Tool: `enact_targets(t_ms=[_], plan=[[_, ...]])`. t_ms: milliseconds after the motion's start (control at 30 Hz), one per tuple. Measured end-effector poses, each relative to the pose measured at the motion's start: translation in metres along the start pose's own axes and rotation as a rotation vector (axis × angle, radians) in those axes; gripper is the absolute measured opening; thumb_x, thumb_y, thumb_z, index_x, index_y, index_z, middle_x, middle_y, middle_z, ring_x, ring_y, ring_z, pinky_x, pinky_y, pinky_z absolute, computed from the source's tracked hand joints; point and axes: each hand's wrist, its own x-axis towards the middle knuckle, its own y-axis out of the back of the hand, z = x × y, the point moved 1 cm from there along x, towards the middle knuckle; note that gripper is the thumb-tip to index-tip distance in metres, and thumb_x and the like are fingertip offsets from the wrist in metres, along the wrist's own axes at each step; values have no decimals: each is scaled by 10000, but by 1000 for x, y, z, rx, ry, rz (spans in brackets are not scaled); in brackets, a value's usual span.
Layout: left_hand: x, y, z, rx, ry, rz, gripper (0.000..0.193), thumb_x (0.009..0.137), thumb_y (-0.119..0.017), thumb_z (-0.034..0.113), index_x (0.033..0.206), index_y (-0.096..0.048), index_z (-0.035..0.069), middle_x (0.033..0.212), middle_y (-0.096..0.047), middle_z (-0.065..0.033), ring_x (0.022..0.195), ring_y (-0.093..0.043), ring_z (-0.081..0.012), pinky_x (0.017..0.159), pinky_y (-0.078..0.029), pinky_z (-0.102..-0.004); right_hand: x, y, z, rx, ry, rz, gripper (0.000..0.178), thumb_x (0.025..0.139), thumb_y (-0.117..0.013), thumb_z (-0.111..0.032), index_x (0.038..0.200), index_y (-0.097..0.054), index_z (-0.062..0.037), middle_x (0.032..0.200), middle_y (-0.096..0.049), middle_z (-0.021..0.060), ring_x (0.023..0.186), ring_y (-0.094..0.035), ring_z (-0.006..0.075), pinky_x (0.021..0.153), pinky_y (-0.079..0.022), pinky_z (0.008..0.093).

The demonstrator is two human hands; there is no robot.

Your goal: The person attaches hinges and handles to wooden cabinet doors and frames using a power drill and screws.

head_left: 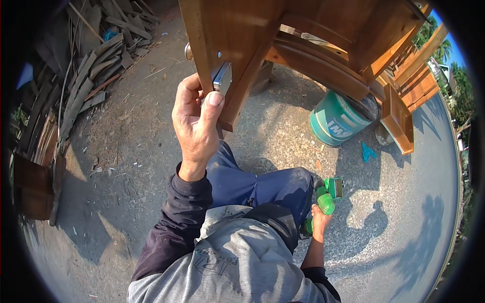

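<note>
My left hand is closed around the edge of an upright brown varnished wooden panel. Its thumb presses the lower end of a shiny rectangular metal fitting against the panel's face, while the fingers curl behind the edge. Just above the fitting is a small bright metal spot, and a round metal knob sticks out on the panel's far side. Low at my right side, my right hand grips a green power tool, apparently a cordless drill. A green open-topped box shape adjoins it; whether it belongs to the tool I cannot tell.
A green bucket stands under the wooden furniture, beside a crumpled turquoise glove or cloth. More varnished wooden pieces are at the right. Scrap wood is heaped at the far left, and a dark wooden piece stands left.
</note>
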Motion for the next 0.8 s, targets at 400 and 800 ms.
enact_targets(t_ms=[400, 800], plan=[[14, -7, -6, -16, 19, 216, 374, 1075, -425, 333, 1243, -540, 19, 1123, -590, -16, 1065, -529, -102, 954, -411, -276, 54, -36, 40, -253, 173, -134, 386, 810, -691, -41, 1182, -611, 24, 1072, -682, 95, 896, -651, 200, 787, -527, 341], [28, 68, -4, 163, 156, 435, 474, 967, -533, 502, 1215, -605, 104, 1221, -633, -75, 1194, -555, -211, 1040, -417, -417, 146, -99, 38, -806, 305, -197, 723, 766, -643, -25, 1451, -415, -20, 1035, -559, 233, 887, -641, 390, 773, -549, 453]])
